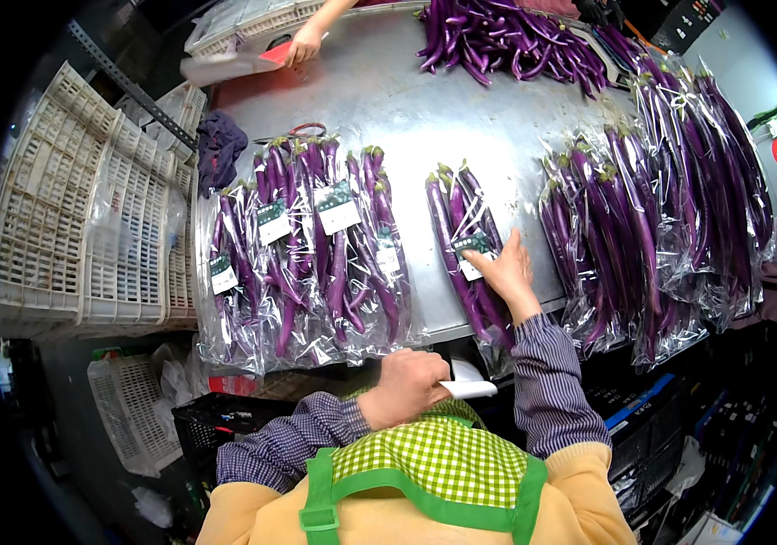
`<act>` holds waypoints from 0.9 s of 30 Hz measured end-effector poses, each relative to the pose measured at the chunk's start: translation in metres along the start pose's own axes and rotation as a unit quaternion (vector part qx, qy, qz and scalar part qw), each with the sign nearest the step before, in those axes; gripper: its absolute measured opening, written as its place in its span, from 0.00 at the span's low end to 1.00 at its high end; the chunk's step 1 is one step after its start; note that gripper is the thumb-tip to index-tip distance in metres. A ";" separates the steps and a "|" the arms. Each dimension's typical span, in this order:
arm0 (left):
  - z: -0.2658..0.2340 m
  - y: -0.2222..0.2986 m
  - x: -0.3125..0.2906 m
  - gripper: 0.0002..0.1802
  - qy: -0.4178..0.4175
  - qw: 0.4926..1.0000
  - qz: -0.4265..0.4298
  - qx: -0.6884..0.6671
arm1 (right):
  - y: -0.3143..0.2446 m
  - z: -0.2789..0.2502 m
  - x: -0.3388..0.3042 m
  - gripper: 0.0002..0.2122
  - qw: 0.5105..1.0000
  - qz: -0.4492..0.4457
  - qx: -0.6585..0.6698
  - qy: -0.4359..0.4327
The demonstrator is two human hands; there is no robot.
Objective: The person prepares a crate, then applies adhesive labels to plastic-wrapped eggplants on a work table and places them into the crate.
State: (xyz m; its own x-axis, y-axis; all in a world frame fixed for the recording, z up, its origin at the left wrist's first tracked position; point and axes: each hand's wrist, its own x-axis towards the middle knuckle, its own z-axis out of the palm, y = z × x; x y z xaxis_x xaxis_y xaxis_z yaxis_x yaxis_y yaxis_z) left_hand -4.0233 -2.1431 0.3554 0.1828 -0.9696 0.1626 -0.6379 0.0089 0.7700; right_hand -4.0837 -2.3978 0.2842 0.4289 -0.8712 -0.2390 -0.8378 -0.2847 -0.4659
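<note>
A clear bag of long purple eggplants [461, 232] lies in front of me on the metal table. My right hand [508, 272] rests on it with fingers spread, the thumb touching a dark-and-white label [475, 257] on the bag. Close to my apron, my left hand [407, 386] is closed around a white strip [470, 389], apparently label backing paper; part of it is hidden in the hand. Left of the single bag lie several labelled bags of eggplants [293, 291]. On the right, more bagged eggplants [602, 218] lie in a row, with no labels visible on them.
Loose eggplants [507, 41] are heaped at the table's [352, 95] far side. Another person's hand [305, 44] holds something red there. Scissors [307, 128] and a dark purple cloth [220, 145] lie at the left. White crates [52, 200] stand beyond the left edge.
</note>
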 end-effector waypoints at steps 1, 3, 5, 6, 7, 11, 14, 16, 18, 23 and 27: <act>-0.001 0.001 0.002 0.10 0.007 0.999 -0.001 -0.037 | 0.013 0.007 0.005 0.50 1.000 0.017 0.017 -0.013; 0.005 -0.001 0.003 0.11 -0.032 0.985 0.032 -0.168 | 0.038 0.025 0.014 0.43 0.997 0.050 0.050 -0.041; 0.017 -0.003 0.001 0.10 -0.041 0.973 0.102 -0.203 | 0.031 0.022 0.010 0.35 0.964 0.056 0.222 -0.133; 0.022 -0.001 0.001 0.08 -0.065 0.964 0.109 -0.232 | 0.030 0.019 0.008 0.31 0.934 0.059 0.306 -0.177; 0.026 0.000 0.001 0.05 -0.084 0.955 0.120 -0.256 | 0.029 0.024 0.009 0.24 0.940 0.026 0.324 -0.102; 0.030 -0.011 -0.006 0.09 -0.120 0.960 0.138 -0.213 | -0.064 -0.038 0.001 0.23 0.977 -0.130 0.159 -0.051; 0.033 -0.006 -0.008 0.09 -0.182 0.954 0.134 -0.198 | -0.134 -0.077 -0.019 0.21 0.973 -0.195 0.122 0.003; 0.026 -0.001 -0.004 0.08 -0.179 0.965 0.140 -0.132 | -0.161 -0.093 -0.026 0.16 0.883 -0.162 0.418 -0.142; 0.021 -0.005 0.002 0.07 -0.172 0.963 0.149 -0.145 | -0.187 -0.081 -0.027 0.18 0.875 -0.147 0.439 -0.145; 0.005 -0.003 0.011 0.04 -0.119 0.981 0.093 -0.125 | -0.170 -0.095 -0.026 0.31 0.896 -0.201 0.357 -0.169; 0.021 -0.008 0.011 0.02 0.003 0.973 0.049 -0.228 | -0.071 -0.178 -0.003 0.31 0.947 -0.222 0.221 0.078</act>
State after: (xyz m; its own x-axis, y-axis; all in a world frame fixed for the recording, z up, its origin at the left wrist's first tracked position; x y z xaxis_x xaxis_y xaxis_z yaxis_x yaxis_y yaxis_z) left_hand -4.0318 -2.1587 0.3378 0.1437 -0.9570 0.2521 -0.2557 0.2102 0.9436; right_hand -4.0859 -2.4461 0.4697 0.6213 -0.7635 0.1763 -0.3496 -0.4715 -0.8096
